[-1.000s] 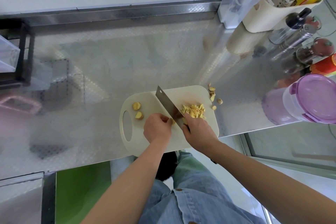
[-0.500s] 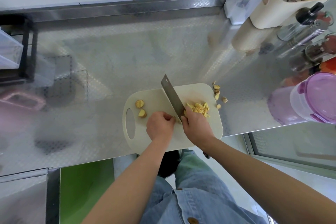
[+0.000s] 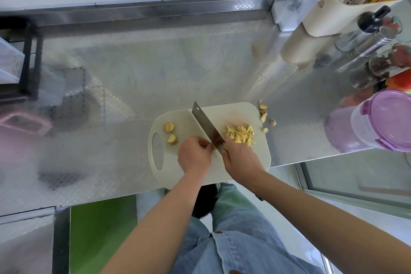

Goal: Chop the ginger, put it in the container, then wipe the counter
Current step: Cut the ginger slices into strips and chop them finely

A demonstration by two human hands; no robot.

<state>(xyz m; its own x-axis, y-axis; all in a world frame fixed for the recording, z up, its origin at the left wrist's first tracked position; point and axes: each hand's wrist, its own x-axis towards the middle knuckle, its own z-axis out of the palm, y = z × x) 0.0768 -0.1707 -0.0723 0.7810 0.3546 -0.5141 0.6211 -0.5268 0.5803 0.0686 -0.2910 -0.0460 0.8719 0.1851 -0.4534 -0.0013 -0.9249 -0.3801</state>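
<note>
yellow chopped ginger [image 3: 240, 134] just beyond right hand [image 3: 241, 158] gripping cleaver [image 3: 205, 125], left hand [image 3: 194, 155] pinching ginger piece [image 3: 214, 148]

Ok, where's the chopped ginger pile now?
Head view: the chopped ginger pile sits on the right half of the cutting board, right of the cleaver, just beyond the right hand.

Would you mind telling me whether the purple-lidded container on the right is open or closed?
Closed: the purple lid sits flat on the container, and its clasps look folded down against the side.
</note>
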